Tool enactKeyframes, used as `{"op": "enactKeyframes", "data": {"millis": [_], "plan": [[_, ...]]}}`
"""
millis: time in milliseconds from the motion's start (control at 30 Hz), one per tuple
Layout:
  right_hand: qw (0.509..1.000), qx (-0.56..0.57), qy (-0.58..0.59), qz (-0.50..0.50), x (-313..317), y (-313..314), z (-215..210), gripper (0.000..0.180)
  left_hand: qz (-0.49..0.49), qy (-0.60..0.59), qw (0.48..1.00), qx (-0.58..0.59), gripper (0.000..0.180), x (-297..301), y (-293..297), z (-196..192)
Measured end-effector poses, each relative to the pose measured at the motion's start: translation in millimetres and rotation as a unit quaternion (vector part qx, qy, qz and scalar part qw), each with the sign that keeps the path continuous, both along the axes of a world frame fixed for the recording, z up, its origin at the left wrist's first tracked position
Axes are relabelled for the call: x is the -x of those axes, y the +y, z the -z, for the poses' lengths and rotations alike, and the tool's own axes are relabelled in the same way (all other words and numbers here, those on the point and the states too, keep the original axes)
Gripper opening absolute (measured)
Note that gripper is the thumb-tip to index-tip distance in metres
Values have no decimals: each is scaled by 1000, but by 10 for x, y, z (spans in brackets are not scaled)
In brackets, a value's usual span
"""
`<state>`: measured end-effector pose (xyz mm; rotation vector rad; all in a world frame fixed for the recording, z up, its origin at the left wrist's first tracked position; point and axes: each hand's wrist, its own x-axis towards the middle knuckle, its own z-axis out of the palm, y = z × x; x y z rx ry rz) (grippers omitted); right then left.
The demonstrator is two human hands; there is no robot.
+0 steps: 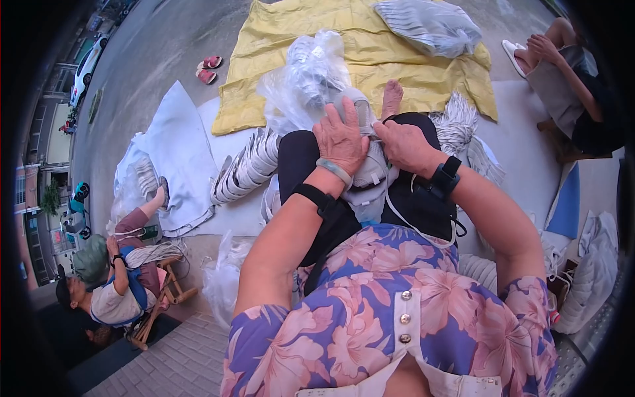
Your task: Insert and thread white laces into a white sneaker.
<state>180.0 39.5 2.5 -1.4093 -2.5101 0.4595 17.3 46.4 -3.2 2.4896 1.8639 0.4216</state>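
Two hands work on my lap. Left of them, a fanned row of grey shoe uppers [245, 169] lies on the ground within reach. My left hand [342, 140] rests flat, fingers spread, pinning the grey shoe upper [370, 177] against my thigh. My right hand [405, 145] pinches its edge, partly closed, holding it taut.

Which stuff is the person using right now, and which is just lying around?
In use:
- grey shoe piece on the lap
- left hand pressing on it
- right hand gripping its edge

Lying about:
- row of stacked grey pieces
- clear plastic bag
- yellow sheet
- pink sandals
- full bag
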Motion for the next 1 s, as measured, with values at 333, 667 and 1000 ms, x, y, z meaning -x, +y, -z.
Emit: {"op": "enactKeyframes", "data": {"millis": [333,667,1000], "plan": [[995,32,35,-92,-3,165,110,15,-3,-3,1000,21,88,92,-6,61],[974,138,145,-106,19,391,176,15,117,32,990,-76,34,123,15,-82],[967,148,187,-91,-21,383,169,16,133,-13,990,-38,7,6,-73,74]]}}
